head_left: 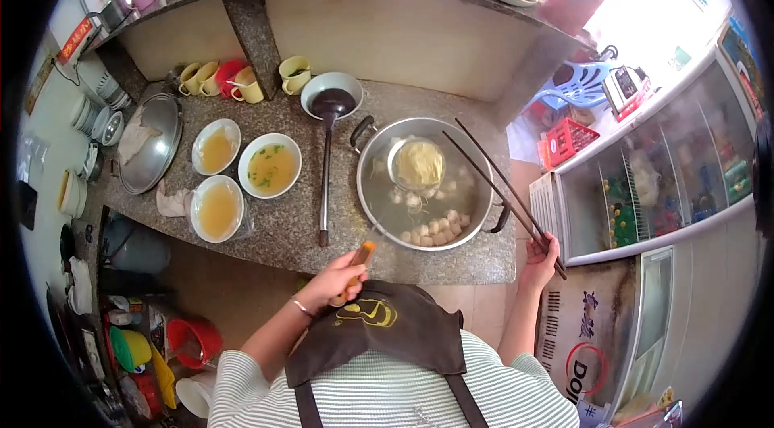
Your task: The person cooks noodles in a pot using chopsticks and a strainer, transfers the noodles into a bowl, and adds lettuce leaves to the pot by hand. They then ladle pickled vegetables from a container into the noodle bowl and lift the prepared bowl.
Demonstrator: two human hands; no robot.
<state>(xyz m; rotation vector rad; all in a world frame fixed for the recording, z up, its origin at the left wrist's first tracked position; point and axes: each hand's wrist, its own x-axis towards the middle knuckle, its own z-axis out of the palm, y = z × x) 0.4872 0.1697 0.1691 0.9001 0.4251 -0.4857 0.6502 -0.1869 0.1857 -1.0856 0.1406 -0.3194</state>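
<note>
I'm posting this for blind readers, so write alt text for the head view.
A person's left hand grips a wooden-handled utensil over a pot holding pale chunks and yellow noodles; the right hand holds dark chopsticks. Left of the pot are a ladle in a bowl and three bowls of yellowish liquid.

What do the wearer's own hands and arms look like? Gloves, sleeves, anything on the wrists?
No gloves on the left hand or right hand. A thin bracelet circles the left wrist; none shows on the right. Short, loose sleeves, pale with fine greyish-green stripes, leave both forearms bare. No cables or markings visible on either arm.
</note>
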